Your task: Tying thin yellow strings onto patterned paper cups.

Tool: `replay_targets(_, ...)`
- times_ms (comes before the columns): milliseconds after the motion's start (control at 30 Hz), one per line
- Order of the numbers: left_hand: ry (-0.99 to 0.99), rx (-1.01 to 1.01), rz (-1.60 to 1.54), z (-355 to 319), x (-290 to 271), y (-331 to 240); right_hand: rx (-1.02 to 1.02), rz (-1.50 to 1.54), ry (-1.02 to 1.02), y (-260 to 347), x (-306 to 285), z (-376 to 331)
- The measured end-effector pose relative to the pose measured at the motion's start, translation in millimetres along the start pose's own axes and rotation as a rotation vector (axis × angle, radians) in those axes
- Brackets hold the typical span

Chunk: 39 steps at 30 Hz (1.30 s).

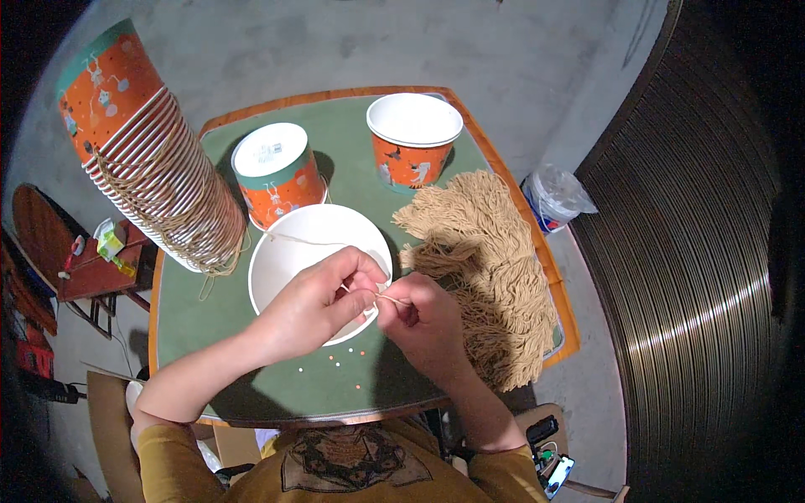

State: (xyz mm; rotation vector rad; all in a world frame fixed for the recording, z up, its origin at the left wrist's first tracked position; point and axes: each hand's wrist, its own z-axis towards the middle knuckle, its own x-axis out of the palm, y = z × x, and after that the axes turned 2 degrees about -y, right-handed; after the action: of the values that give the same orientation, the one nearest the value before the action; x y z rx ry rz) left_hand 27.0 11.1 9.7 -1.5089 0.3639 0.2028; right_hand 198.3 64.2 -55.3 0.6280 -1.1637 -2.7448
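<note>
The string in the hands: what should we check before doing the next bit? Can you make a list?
1. String pinched by both hands: ok. The left hand and right hand both grip it, close together.
2. White bucket under the hands: ok, it sits open side up on the green table.
3. String reaching the bucket rim: ok, a strand crosses the rim at the far side.
4. Knot finished: cannot tell, the fingers hide it.
5. More strings ready: ok, a tan pile lies just right of the hands.
6. Stack of strung buckets steady: cannot tell, it leans over the table's left edge.
</note>
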Motion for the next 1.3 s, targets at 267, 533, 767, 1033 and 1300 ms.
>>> replay_targets(267, -0.006, 0.051, 0.202, -1.6, -10.7, 2.8, 0.004, -0.010, -0.116, -0.1, 5.8, -1.9)
replay_targets(533, -0.062, 0.096, 0.251, -3.0, 0.5, 4.6, 0.121, -0.130, -0.028, 7.0, 1.8, -4.3)
replay_targets(767, -0.066, 0.004, 0.066, -4.4, 2.0, 8.0, 0.059, -0.186, -0.045, 13.3, 2.9, -6.4)
replay_targets(1033, -0.088, 0.047, -0.080, -1.1, 5.8, 9.8, 0.058, -0.106, -0.089, 8.2, 6.5, -7.3)
replay_targets(1300, -0.045, 0.065, -0.158, 0.0, 2.0, 8.8, 0.462, 0.315, -0.046, 4.6, 8.8, -12.4)
